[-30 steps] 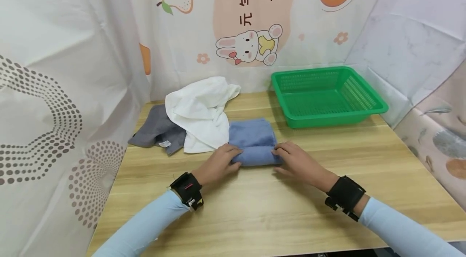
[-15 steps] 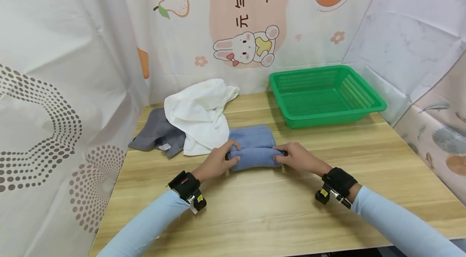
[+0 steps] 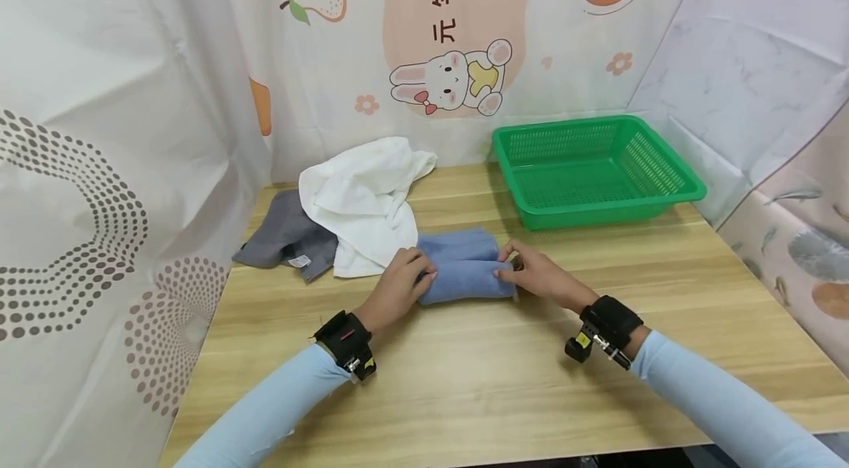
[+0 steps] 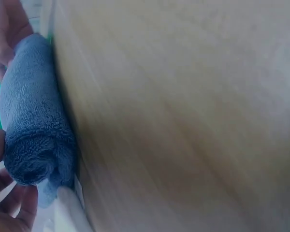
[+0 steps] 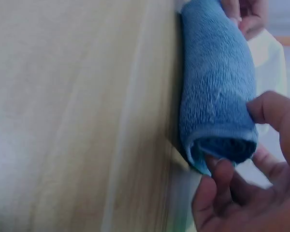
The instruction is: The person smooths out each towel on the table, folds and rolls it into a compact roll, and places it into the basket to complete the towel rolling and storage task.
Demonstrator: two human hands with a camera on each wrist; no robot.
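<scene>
The blue towel (image 3: 467,281) lies near the middle of the worktop (image 3: 458,379), a loose roll along its six o'clock side with a flat part behind it toward twelve. Its fluffy pile looks soft, and I judge it light, floppy and hardly slippery, with nothing to break; the danger is rather that the coil slackens or skews if one end is squeezed harder. The best hold is at both ends, around nine and three o'clock, and that is where the hands are. The left hand (image 3: 396,285) pinches the nine o'clock end between thumb and bent fingers, slightly parted. The right hand (image 3: 540,278) pinches the three o'clock end, thumb on the outer layer, a fingertip tucked into the coil's opening. From the roll, the white towel (image 3: 365,206) lies toward ten o'clock, the green basket (image 3: 600,216) toward two.
</scene>
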